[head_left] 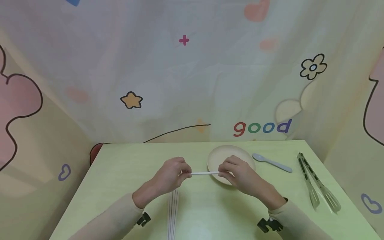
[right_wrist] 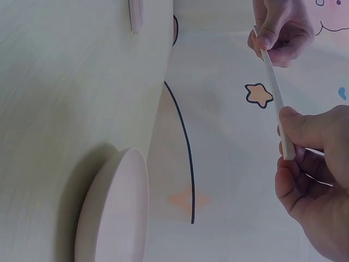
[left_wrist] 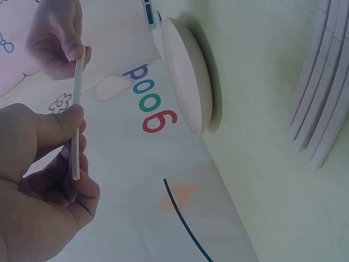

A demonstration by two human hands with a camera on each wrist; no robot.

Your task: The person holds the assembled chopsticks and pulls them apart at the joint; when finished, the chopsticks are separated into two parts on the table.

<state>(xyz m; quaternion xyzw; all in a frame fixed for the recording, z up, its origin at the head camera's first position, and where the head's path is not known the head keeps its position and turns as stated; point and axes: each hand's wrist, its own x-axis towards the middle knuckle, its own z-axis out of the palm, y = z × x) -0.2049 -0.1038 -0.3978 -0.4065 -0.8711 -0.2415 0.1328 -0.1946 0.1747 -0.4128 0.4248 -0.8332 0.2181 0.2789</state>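
A slender white chopstick (head_left: 205, 173) is held level in the air between both hands. Its left end is pinched by the left hand (head_left: 175, 171), thumb against fingertips. At the other end the right hand (head_left: 237, 175) pinches it the same way, in front of the plate (head_left: 215, 158) as the head view sees it. The round, pale plate lies on the table. A bundle of several chopsticks (head_left: 173, 216) lies lengthwise below the left hand; the left wrist view shows their squared ends (left_wrist: 322, 147).
Right of the plate lies a blue-grey spoon (head_left: 274, 163). Farther right are metal tongs (head_left: 331, 201) with dark handle parts, spread apart near the table's right edge. A printed cloth (head_left: 210, 83) hangs behind the light green table (head_left: 129, 163).
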